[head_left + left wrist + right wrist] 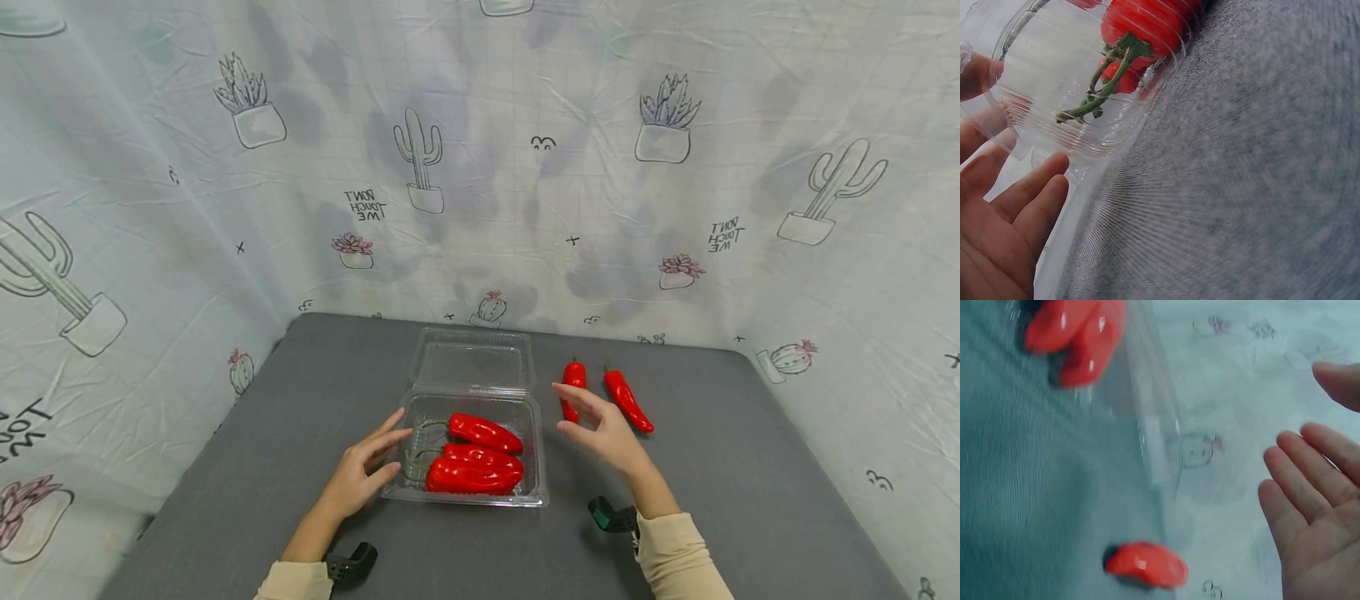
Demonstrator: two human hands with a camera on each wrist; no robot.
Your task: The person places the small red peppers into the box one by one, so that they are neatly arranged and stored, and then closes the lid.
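Note:
A clear plastic clamshell box (542, 458) lies with its lid (472, 362) folded back, away from me. Inside it, three red peppers (474, 477) lie side by side, their green stems (1107, 90) toward the left wall. My left hand (362, 468) is at the box's left side, fingers spread and loosely bent; in the left wrist view, its fingertips (1054, 164) are by the ribbed wall, contact unclear. Over the table right of the box, my right hand (606, 429) holds nothing, its fingers extended. Part of one loose red pepper (574, 375) is hidden behind it.
Another loose red pepper (628, 402) lies farther right on the grey tabletop (712, 467). White cloth (495, 250) printed with cacti hangs behind the table and along both sides. Each wrist wears a dark device (615, 515).

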